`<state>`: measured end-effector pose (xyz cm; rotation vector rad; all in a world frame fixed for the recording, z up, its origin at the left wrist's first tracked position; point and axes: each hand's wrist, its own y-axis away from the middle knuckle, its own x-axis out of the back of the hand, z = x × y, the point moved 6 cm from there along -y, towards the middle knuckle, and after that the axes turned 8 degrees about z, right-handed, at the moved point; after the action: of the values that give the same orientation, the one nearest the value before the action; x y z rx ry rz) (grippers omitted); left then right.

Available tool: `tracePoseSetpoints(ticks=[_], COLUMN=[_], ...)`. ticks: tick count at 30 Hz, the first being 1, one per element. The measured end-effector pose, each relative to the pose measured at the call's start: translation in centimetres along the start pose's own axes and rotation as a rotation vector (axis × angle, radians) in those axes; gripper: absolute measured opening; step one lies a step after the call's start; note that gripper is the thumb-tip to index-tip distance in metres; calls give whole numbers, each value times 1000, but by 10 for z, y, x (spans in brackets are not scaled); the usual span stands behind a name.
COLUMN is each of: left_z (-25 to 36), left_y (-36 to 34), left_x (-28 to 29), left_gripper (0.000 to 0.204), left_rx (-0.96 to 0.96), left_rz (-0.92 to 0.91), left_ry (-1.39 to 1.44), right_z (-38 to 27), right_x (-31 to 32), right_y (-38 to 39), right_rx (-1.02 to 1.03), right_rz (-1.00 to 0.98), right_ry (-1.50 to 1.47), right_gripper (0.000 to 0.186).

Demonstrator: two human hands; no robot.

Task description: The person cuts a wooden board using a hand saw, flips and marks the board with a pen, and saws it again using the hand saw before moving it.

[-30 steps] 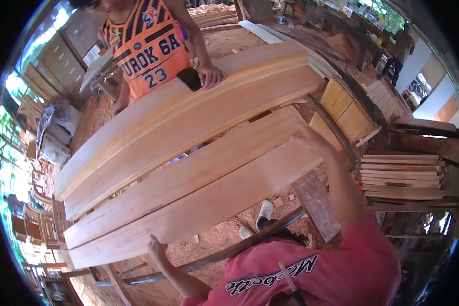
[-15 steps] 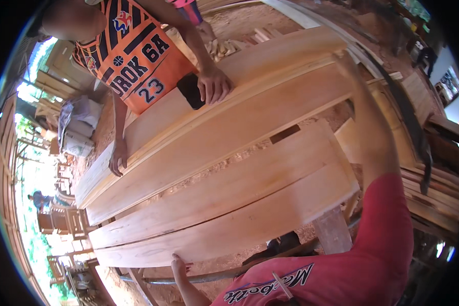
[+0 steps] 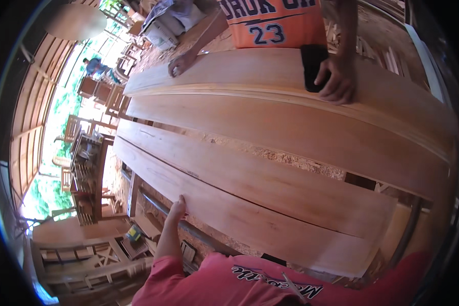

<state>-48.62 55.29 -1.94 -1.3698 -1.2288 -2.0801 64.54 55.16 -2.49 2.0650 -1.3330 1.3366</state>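
Note:
My left hand (image 3: 176, 209) pinches the near edge of the closest wooden board (image 3: 250, 217), thumb on top and fingers below the rim. A second board (image 3: 270, 178) lies alongside it, with a thin dark seam between them. Blurred at the far right rim, my right forearm (image 3: 445, 206) reaches up past the board ends; its hand does not show clearly. Across a gap lie a wide reddish board (image 3: 290, 127) and a farther board (image 3: 229, 66) with a ridged edge. A co-worker in an orange jersey rests one hand (image 3: 182, 65) there; the other (image 3: 336, 80) is at a black flat object (image 3: 313, 66).
Under the boards runs a dark pipe-like bar (image 3: 155, 200), above ground strewn with shavings. Wooden frames (image 3: 86, 260) and a yellow-and-dark tool (image 3: 133, 233) stand at lower left. Chairs, stacked sacks (image 3: 163, 30) and a seated person (image 3: 98, 69) are farther back.
The view has swung left, so the boards now slope down to the right. My right hand has slipped out to the right rim; my left still holds the near board edge.

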Motion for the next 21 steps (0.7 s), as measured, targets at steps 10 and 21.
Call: tracePoseSetpoints(ticks=[10, 21], left_z=[15, 16], left_y=[13, 14], left_x=[1, -1], left_gripper=[81, 76], left_rx=[-15, -220], left_rz=[-86, -82], left_ry=[-12, 81], right_z=[-8, 2], right_x=[22, 89], right_y=[57, 187], right_rx=[-31, -82], right_rz=[-13, -75], right_ry=[-140, -452], right_gripper=[67, 67])
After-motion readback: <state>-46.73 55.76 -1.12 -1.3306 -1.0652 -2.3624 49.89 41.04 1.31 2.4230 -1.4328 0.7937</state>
